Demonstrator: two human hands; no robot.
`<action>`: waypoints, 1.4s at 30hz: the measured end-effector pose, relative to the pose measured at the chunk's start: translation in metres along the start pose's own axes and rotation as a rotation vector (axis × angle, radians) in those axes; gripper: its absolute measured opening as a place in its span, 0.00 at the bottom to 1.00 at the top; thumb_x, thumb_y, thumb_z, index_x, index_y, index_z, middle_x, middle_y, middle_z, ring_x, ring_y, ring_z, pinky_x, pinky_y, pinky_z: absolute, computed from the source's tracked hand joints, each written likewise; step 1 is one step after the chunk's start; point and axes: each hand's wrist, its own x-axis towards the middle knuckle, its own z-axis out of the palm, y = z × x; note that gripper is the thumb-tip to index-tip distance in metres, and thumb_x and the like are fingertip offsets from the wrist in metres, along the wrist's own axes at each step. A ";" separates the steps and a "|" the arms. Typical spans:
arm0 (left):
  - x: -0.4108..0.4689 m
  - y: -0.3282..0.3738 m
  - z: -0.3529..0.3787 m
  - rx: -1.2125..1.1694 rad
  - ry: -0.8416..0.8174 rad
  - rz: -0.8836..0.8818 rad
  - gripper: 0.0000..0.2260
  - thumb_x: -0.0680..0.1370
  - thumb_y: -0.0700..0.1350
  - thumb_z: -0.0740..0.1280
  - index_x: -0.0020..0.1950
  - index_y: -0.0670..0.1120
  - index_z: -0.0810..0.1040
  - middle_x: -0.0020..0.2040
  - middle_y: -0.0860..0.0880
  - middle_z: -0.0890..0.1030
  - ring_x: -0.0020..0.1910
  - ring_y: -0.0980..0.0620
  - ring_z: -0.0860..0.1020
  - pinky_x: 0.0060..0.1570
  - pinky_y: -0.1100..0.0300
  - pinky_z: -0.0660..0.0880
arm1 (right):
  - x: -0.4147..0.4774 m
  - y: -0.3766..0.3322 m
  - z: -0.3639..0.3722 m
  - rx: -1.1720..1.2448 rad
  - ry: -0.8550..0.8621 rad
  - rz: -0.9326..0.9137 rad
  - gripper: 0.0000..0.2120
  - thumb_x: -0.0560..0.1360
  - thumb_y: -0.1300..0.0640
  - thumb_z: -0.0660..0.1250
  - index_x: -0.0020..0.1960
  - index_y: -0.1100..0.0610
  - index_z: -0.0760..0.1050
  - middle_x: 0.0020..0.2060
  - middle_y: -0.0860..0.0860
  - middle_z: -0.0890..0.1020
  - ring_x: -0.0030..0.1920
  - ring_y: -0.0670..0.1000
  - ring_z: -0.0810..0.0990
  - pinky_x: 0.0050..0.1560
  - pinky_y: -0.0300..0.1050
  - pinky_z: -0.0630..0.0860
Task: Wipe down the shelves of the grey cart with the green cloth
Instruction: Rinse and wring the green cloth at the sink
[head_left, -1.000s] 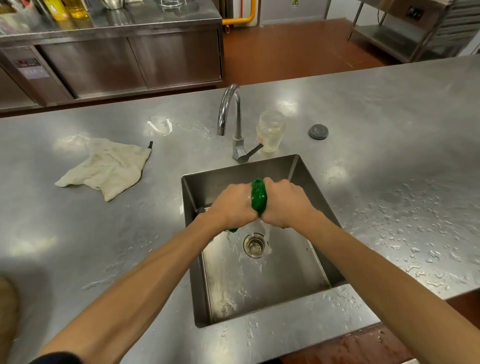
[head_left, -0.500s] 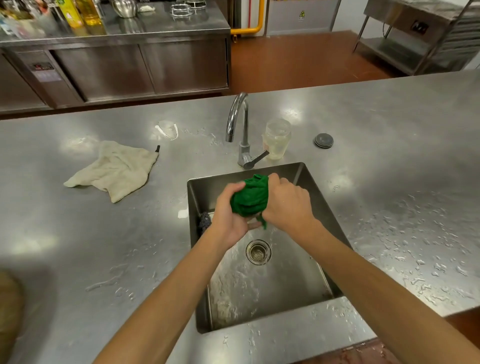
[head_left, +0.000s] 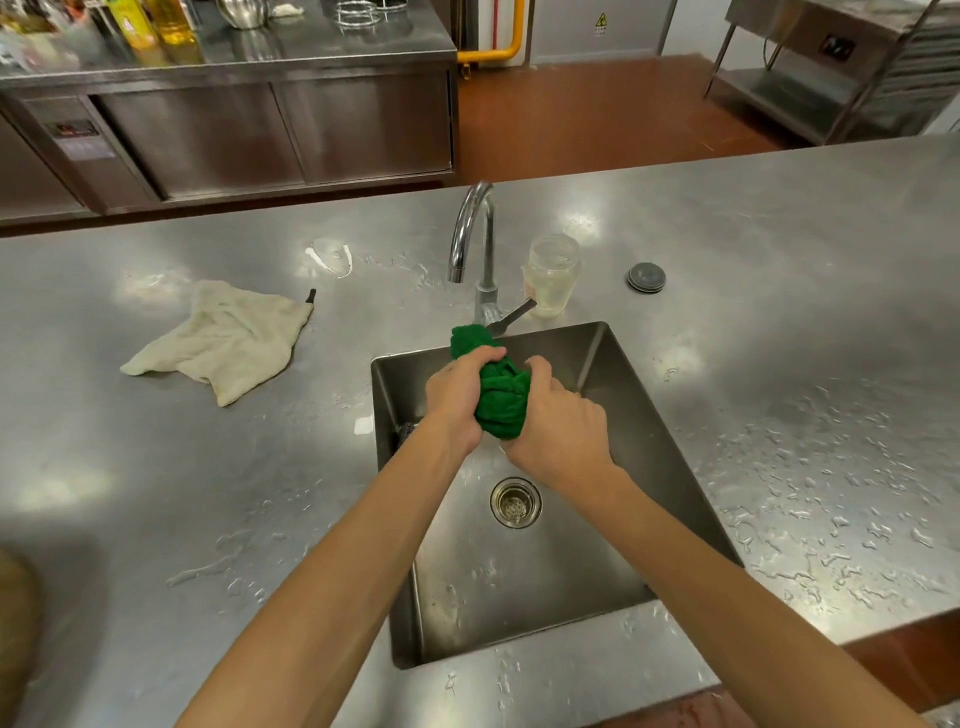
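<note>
Fingers (head_left: 485, 356) of the left hand (head_left: 457, 400) and right hand (head_left: 561, 431) curl tightly round the bunched green cloth (head_left: 501, 402) above the far end of the steel sink (head_left: 613, 374), seemingly wringing it; no grey cart is in view, so wiping looks not yet begun.

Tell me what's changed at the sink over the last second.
The cloth, a tight twist streaming water a second ago, is now a looser bundle. The left hand and right hand have regripped it over the sink. Beige rag, jar and faucet are as they were.
</note>
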 end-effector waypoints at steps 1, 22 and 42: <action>0.000 0.000 0.003 -0.017 0.026 0.027 0.09 0.70 0.39 0.77 0.47 0.41 0.82 0.40 0.45 0.84 0.36 0.48 0.84 0.35 0.58 0.80 | 0.000 0.000 0.000 0.050 0.010 0.030 0.38 0.68 0.47 0.73 0.70 0.55 0.57 0.51 0.52 0.79 0.48 0.58 0.81 0.39 0.47 0.70; -0.004 -0.020 0.035 0.161 -0.126 0.345 0.19 0.63 0.42 0.83 0.50 0.46 0.81 0.40 0.52 0.85 0.39 0.57 0.84 0.41 0.60 0.81 | 0.023 0.014 -0.014 -0.030 0.114 0.072 0.21 0.71 0.53 0.72 0.58 0.61 0.71 0.47 0.56 0.80 0.45 0.59 0.81 0.38 0.45 0.66; 0.026 -0.003 0.031 0.515 -0.022 0.381 0.08 0.58 0.33 0.71 0.30 0.42 0.75 0.29 0.43 0.75 0.32 0.48 0.75 0.32 0.52 0.74 | 0.028 0.021 0.012 0.954 -0.443 0.279 0.12 0.64 0.60 0.77 0.44 0.56 0.78 0.36 0.48 0.82 0.36 0.47 0.79 0.35 0.38 0.78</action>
